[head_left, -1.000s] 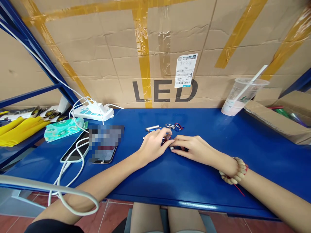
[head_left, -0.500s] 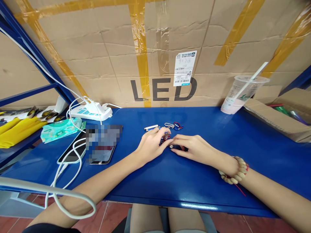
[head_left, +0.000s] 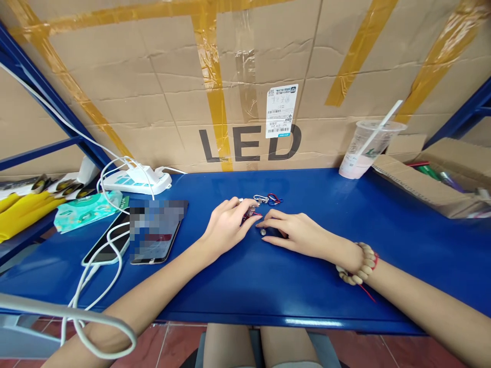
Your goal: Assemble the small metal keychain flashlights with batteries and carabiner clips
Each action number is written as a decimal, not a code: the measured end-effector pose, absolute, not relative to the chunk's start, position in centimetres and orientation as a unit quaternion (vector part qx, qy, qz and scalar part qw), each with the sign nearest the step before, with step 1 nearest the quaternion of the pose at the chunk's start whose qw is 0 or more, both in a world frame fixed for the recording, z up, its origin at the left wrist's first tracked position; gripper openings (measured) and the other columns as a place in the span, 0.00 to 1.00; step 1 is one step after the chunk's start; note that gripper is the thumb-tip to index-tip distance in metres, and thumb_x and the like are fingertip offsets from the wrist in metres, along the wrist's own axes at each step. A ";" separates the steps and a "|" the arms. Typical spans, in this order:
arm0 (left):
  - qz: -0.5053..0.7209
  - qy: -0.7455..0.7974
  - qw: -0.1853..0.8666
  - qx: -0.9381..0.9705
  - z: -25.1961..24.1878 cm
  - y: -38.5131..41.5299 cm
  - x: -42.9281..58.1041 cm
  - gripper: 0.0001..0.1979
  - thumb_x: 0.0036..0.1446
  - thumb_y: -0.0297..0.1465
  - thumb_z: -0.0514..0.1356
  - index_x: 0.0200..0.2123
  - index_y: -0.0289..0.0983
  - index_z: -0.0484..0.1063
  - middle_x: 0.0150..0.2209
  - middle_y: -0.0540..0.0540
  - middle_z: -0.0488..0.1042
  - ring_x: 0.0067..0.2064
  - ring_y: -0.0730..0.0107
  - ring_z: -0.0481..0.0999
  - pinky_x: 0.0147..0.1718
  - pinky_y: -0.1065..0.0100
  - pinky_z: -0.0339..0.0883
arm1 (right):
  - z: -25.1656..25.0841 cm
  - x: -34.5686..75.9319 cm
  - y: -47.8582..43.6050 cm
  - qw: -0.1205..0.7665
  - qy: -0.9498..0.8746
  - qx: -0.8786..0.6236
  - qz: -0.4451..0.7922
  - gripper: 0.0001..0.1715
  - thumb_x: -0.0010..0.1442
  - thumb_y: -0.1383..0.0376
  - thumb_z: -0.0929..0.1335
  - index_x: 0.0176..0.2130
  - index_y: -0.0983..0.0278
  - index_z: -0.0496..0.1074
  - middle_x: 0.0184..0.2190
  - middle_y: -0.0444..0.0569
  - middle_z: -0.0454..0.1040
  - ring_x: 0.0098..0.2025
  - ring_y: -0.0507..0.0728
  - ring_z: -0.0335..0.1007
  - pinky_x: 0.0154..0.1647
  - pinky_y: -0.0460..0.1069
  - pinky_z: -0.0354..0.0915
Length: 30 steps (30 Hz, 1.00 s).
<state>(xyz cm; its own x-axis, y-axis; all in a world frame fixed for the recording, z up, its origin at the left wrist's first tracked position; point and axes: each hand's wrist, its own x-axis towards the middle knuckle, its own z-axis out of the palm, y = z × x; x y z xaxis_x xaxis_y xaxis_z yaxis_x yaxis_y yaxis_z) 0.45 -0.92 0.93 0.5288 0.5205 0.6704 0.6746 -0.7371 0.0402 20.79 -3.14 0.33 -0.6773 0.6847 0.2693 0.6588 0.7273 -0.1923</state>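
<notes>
My left hand is closed, with its fingertips and thumb around a small red cylinder with a shiny metallic part; most of it is hidden by the fingers. Close to its right, my right hand curls its fingers and thumb around a short dark cylinder whose round silver end faces left. That cylinder is low over the blue table. Just behind the hands lie a silver carabiner clip and a red-and-blue carabiner clip.
Phones and a looped white cable lie left on the blue table. Behind them are a power strip and a green tissue pack. A plastic cup with a straw and an open carton stand right.
My hands have drawn slightly apart at the fingertips, each keeping its small cylinder. The view has shifted a little, so the whole scene sits further left.
</notes>
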 end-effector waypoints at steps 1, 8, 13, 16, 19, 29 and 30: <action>-0.337 -0.354 0.118 -0.865 1.1 -0.9 0.4 0.09 0.59 0.34 0.56 0.41 0.38 0.67 0.32 0.49 0.74 0.32 0.70 0.72 0.34 0.70 0.63 | 0.3 20.8 -3.1 0.160 -0.916 -0.366 0.041 0.19 0.63 0.55 0.60 0.49 0.58 0.68 0.44 0.48 0.70 0.34 0.52 0.70 0.28 0.45 0.64; -0.373 -0.383 0.075 -0.842 2.0 -1.0 0.2 0.05 0.60 0.29 0.54 0.41 0.38 0.63 0.37 0.49 0.75 0.37 0.70 0.72 0.37 0.69 0.60 | 0.4 20.7 -3.0 0.163 -0.918 -0.357 0.057 0.18 0.64 0.57 0.59 0.49 0.58 0.68 0.44 0.48 0.69 0.37 0.53 0.71 0.31 0.46 0.66; -0.390 -0.374 0.049 -0.840 1.1 -1.4 0.7 0.07 0.58 0.31 0.57 0.38 0.39 0.62 0.35 0.51 0.75 0.37 0.69 0.72 0.38 0.68 0.60 | 0.1 20.8 -2.8 0.178 -0.918 -0.347 0.067 0.18 0.64 0.58 0.59 0.50 0.59 0.67 0.43 0.48 0.70 0.37 0.53 0.71 0.34 0.46 0.67; -0.372 -0.364 0.036 -0.853 0.8 -1.6 1.0 0.05 0.58 0.31 0.58 0.37 0.39 0.63 0.35 0.51 0.75 0.37 0.69 0.73 0.38 0.68 0.60 | 0.0 20.8 -2.7 0.178 -0.919 -0.346 0.066 0.17 0.64 0.58 0.58 0.47 0.60 0.69 0.43 0.48 0.70 0.37 0.53 0.71 0.33 0.46 0.66; -0.347 -0.355 0.033 -0.867 0.7 -1.7 1.2 0.02 0.59 0.30 0.55 0.36 0.39 0.64 0.36 0.50 0.75 0.39 0.68 0.73 0.40 0.67 0.60 | 0.1 20.8 -2.6 0.178 -0.919 -0.344 0.076 0.16 0.64 0.58 0.59 0.46 0.60 0.69 0.44 0.48 0.70 0.38 0.52 0.71 0.34 0.46 0.66; -0.314 -0.364 0.025 -0.877 1.1 -1.7 1.3 0.05 0.62 0.28 0.51 0.38 0.39 0.66 0.38 0.49 0.75 0.38 0.69 0.73 0.39 0.66 0.59 | 0.5 20.9 -2.6 0.284 -0.859 -0.423 0.057 0.13 0.57 0.55 0.66 0.36 0.61 0.69 0.29 0.42 0.75 0.23 0.49 0.67 0.25 0.44 0.60; -0.313 -0.363 0.023 -0.877 1.1 -1.7 1.3 0.05 0.62 0.28 0.51 0.38 0.39 0.66 0.38 0.49 0.75 0.38 0.69 0.73 0.39 0.66 0.60 | 0.4 21.1 -2.5 0.301 -0.848 -0.433 0.051 0.13 0.56 0.54 0.67 0.35 0.61 0.70 0.28 0.41 0.75 0.22 0.48 0.67 0.25 0.43 0.59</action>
